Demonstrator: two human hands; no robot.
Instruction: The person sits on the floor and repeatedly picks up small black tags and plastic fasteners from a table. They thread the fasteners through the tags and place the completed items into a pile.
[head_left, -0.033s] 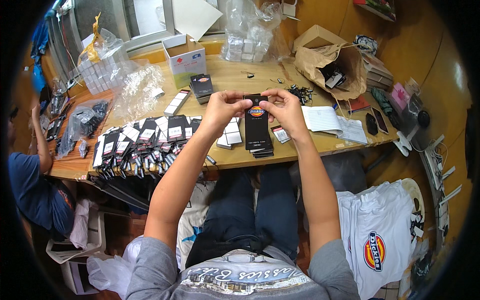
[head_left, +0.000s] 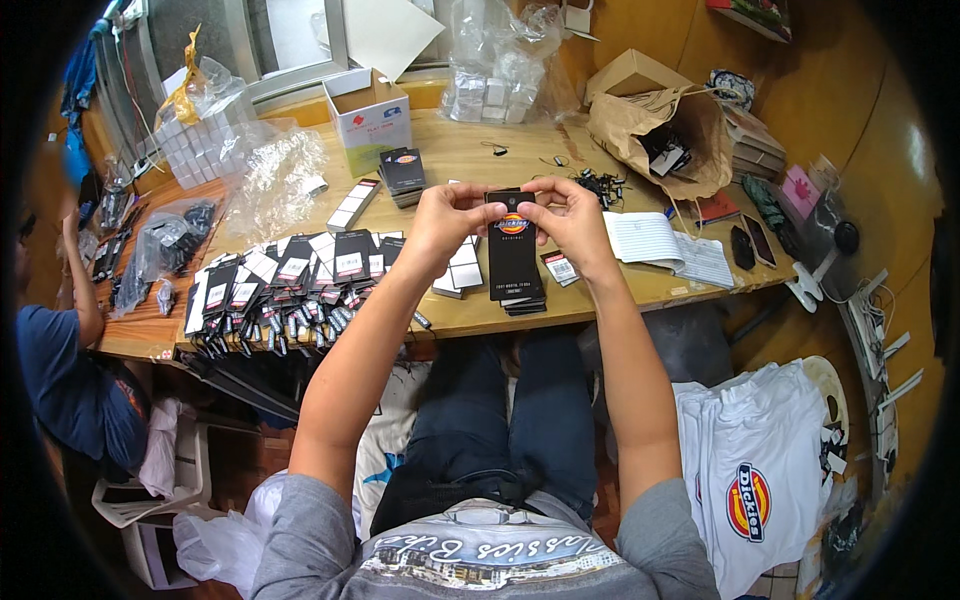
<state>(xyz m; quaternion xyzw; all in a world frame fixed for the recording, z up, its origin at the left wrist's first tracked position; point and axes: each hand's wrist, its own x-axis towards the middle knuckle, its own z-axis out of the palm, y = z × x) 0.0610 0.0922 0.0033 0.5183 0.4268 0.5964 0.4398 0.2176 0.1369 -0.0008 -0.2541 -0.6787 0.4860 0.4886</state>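
Note:
Between my hands a black hang tag with a colored logo is held up by its top end. My left hand pinches its upper left edge with thumb and fingers. On the upper right edge, my right hand pinches it the same way. Under the lower end lies a small stack of black tags. White label cards lie beside the held tag on the left. A single tag with a white and red label lies to the right, by my right wrist.
A big heap of tags with black strings covers the table's front left. Behind stand a stack of black tags, a carton and plastic-wrapped packs. Rightward are a paper bag, black strings and a notebook. Another person sits far left.

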